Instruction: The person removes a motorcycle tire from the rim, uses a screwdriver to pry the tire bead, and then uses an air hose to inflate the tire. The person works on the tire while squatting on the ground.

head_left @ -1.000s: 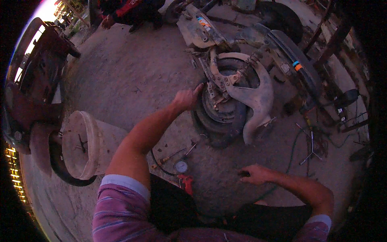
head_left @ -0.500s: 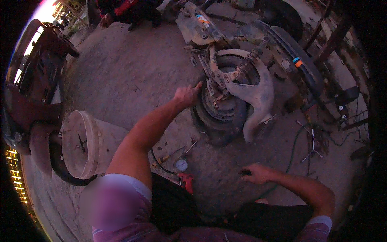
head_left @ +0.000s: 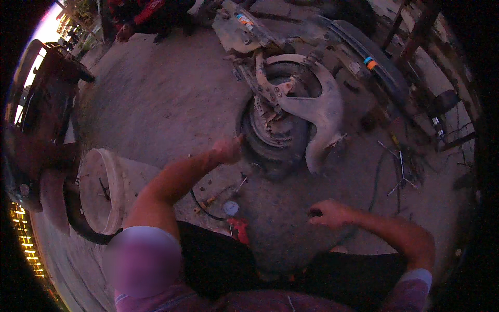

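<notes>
Here the left hand, fisted, reaches beside the tyre; the right hand hovers loosely curled, empty.

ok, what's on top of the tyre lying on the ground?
On the tyre lie a metal hub and a pale curved fender. The left hand reaches its near edge. The ground beneath is covered.

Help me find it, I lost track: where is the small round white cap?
The small round white cap lies on the ground at centre, between both hands, beside the red tool.
</notes>
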{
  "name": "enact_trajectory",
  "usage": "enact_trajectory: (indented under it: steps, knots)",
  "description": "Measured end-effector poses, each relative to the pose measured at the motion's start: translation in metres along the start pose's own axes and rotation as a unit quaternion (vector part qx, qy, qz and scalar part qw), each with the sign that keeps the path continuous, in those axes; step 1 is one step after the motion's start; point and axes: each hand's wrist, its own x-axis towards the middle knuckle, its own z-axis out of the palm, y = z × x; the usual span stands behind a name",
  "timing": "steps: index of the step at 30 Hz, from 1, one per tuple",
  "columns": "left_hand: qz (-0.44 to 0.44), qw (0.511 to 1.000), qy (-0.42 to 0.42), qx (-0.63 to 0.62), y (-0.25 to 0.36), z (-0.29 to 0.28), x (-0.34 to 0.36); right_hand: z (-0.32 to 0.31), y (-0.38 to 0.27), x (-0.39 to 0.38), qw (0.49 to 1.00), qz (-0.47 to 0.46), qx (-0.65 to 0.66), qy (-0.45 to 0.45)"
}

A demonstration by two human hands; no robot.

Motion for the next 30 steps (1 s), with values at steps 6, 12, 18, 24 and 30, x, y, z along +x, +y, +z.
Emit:
enact_trajectory:
  steps: [6, 12, 18, 24, 30]
  knots:
    - [0.294, 0.938, -0.066, -0.17, 0.051, 0.051, 0.0, -0.005, -0.002, 0.005, 0.998, 0.034, -0.033, -0.029]
    - [0.183, 0.908, -0.203, -0.318, 0.106, -0.023, -0.033, -0.014, -0.011, 0.002, 0.999, -0.004, -0.043, -0.015]
    - [0.195, 0.849, 0.066, -0.487, 0.092, -0.108, -0.055, -0.007, -0.009, -0.001, 1.0, 0.013, 0.028, -0.006]
    - [0.265, 0.529, 0.044, -0.805, 0.059, -0.178, -0.076, -0.011, -0.002, 0.006, 1.0, -0.004, -0.024, -0.015]
    - [0.34, 0.431, 0.115, -0.828, 0.041, -0.225, -0.104, -0.008, -0.001, 0.008, 0.999, 0.03, -0.028, -0.022]
